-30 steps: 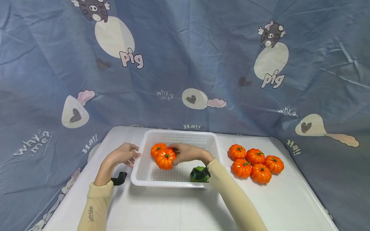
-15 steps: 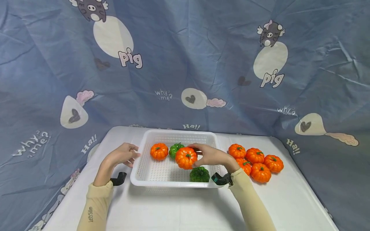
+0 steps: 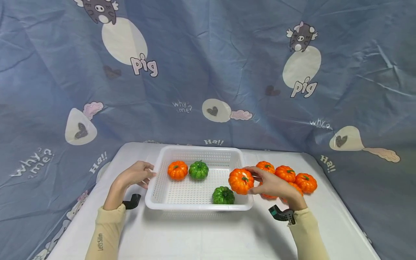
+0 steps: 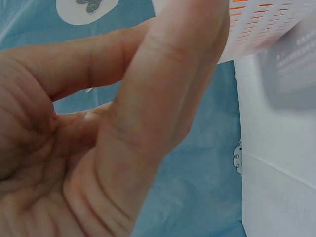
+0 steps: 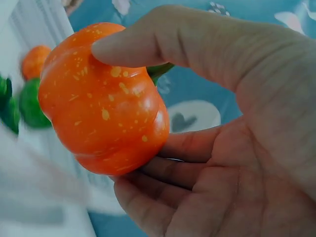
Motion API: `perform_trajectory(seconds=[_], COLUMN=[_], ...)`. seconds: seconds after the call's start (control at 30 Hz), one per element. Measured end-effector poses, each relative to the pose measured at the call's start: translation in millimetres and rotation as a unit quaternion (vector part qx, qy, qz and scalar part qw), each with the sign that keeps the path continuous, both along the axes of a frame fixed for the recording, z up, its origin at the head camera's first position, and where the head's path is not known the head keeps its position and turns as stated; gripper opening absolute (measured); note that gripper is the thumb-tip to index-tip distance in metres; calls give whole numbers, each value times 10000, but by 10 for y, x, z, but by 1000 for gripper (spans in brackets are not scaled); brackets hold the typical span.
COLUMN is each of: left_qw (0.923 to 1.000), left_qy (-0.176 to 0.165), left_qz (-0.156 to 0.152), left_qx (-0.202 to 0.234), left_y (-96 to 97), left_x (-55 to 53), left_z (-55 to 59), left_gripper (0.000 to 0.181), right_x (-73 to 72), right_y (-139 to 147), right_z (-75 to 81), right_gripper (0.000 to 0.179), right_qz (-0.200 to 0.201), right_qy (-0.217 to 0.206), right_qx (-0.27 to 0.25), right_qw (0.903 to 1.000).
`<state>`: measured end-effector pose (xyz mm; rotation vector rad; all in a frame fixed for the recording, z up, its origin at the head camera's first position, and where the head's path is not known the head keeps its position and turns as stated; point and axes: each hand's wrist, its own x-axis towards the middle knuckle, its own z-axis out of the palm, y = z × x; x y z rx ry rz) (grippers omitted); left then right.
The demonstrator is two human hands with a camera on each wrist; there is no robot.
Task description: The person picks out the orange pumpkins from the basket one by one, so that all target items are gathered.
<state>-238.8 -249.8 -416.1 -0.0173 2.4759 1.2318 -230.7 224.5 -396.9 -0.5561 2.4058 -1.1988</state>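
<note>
My right hand (image 3: 274,186) pinches a small orange pumpkin (image 3: 241,181) between thumb and fingers, above the right rim of the white plastic basket (image 3: 198,207). In the right wrist view the thumb lies across the pumpkin (image 5: 106,108), fingers beneath. Inside the basket sit another orange pumpkin (image 3: 177,170), a green pumpkin (image 3: 199,171) beside it, and a second green pumpkin (image 3: 223,195) near the front right. At the basket's left side, my left hand (image 3: 134,174) has loosely bent fingers with fingertips at the rim; whether they touch it is unclear.
Several orange pumpkins (image 3: 285,174) are grouped on the white table (image 3: 195,234) right of the basket, partly hidden behind my right hand. A blue printed cloth (image 3: 182,72) hangs behind the table and along its sides.
My right hand has carried the orange pumpkin rightward from above the basket's left part to its right rim, uncovering the green pumpkins. My left hand stays at the left rim.
</note>
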Motion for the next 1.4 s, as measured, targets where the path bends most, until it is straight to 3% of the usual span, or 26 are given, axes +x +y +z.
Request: perform_trajectory(seconds=[0.07,0.3,0.4,0.6,0.77,0.9,1.1,1.4], left_qw=[10000,10000,10000,10000,10000,10000,10000,10000], left_qy=[5,-11,2,20,-17,-42,-38,-22], left_qz=[18,42,32,2,-15,-18,-39,-47], left_qx=[-27,-27,-31,2,26,25,26,-10], left_y=[3,11,12,17,16,18,12,18], left_x=[1,4,10,25,21,21,17,19], left_z=[8,15,19,30,36,39,43,48], left_gripper=[57,57,57,57,57,55,54,56], right_x=[45,179,236,363,460,544,593,550], right_y=[130,587,785,1180,1521,1777,2050,2259], right_z=[-12,-100,-132,-195,-295,-347,-441,-683], right_gripper=[74,77,76,76,78,82,81,86], right_qz=[-231,-269,-487,-792,-1240,-1631,-1923,-2201], right_qy=[-73,-105,-229,38,124,-35,-16,-645], right_qx=[-53,-230,-239,-289,351,758,960,1005], right_qw=[9997,9993,9983,9964,9916,9837,9766,9681])
